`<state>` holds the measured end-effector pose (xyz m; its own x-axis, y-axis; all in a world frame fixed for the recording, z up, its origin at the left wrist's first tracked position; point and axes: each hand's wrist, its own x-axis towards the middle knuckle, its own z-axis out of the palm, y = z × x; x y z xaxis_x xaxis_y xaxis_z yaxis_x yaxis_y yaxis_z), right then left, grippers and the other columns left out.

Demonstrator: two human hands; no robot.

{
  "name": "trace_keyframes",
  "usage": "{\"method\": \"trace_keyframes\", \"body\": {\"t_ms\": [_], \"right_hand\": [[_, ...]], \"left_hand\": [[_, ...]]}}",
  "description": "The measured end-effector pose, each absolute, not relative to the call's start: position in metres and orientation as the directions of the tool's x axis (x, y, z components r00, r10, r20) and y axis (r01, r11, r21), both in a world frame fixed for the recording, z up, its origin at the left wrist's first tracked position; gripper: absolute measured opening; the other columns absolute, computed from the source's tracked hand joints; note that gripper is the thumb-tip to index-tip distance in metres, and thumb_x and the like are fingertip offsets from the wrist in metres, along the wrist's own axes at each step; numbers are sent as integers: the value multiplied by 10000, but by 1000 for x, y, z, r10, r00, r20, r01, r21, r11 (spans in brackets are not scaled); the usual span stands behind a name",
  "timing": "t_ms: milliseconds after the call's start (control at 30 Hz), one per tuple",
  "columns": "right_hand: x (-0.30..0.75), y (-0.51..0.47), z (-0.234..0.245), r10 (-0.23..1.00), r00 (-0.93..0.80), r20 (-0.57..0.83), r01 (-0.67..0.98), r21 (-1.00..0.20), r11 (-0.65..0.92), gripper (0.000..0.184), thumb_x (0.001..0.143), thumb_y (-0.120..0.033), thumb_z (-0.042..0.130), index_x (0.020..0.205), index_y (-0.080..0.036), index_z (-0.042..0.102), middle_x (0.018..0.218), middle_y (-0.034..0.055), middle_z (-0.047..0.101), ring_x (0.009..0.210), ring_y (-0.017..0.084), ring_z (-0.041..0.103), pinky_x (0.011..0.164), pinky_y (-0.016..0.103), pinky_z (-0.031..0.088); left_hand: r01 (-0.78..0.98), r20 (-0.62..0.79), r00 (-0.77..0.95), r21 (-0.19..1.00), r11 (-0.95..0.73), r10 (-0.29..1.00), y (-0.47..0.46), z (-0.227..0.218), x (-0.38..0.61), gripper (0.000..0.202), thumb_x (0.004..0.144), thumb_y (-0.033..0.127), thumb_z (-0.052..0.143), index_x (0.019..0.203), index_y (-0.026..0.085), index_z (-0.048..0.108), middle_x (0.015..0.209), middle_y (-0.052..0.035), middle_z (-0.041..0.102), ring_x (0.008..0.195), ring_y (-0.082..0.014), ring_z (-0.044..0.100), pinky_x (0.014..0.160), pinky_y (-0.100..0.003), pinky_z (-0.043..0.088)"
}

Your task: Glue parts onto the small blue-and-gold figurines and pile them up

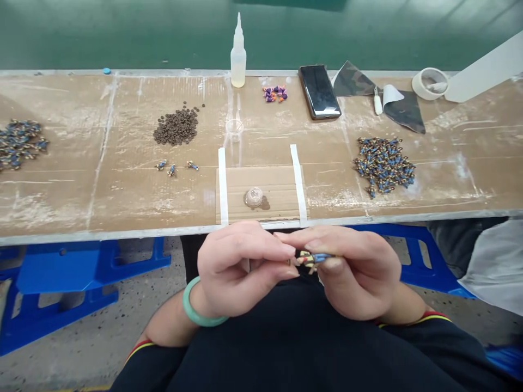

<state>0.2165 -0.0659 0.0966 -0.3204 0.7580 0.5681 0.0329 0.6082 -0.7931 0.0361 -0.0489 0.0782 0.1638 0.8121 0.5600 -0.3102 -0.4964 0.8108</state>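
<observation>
Over my feed I'm seeing a hand-assembly workshop, as far as this downward view is letting me judge: a brown-covered workbench (122, 198) is carrying piles of tiny figurines (384, 166), a heap of brown discs (175, 128) and a nozzle bottle (238, 62), with blue plastic stools (61, 267) standing below.

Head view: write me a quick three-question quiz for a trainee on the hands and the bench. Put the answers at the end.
1. Multiple choice: which hand's thumb and finger pinch the blue end of the small painted figure?
A) left
B) right
C) neither

2. True or false: the nozzle bottle stands upright, to the right of the pile of brown discs.

3. Count: how many loose figures lie just on the near side of that pile?

Key:
1. B, the right hand
2. True
3. Three
</observation>
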Motion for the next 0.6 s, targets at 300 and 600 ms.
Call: {"method": "trace_keyframes", "body": {"t_ms": [300,600], "right_hand": [[224,-68,104,675,-421,606,147,-689,710,169,1058,-107,525,1192,-117,626,1156,203,772,1151,190,749,978,233,628],[228,-68,105,700,-439,563,194,-702,685,259,1008,-90,592,1242,-182,652,1206,122,775,1086,205,774,916,248,665]], "left_hand": [[-300,585,149,795,-527,797,-53,78,36,95,918,204,790,999,163,762,759,-13,772,650,-85,685,650,-175,570],[-277,581,147,801,-531,800,-53,78,37,106,913,205,798,1010,170,773,740,-4,756,617,-74,656,617,-167,548]]}}
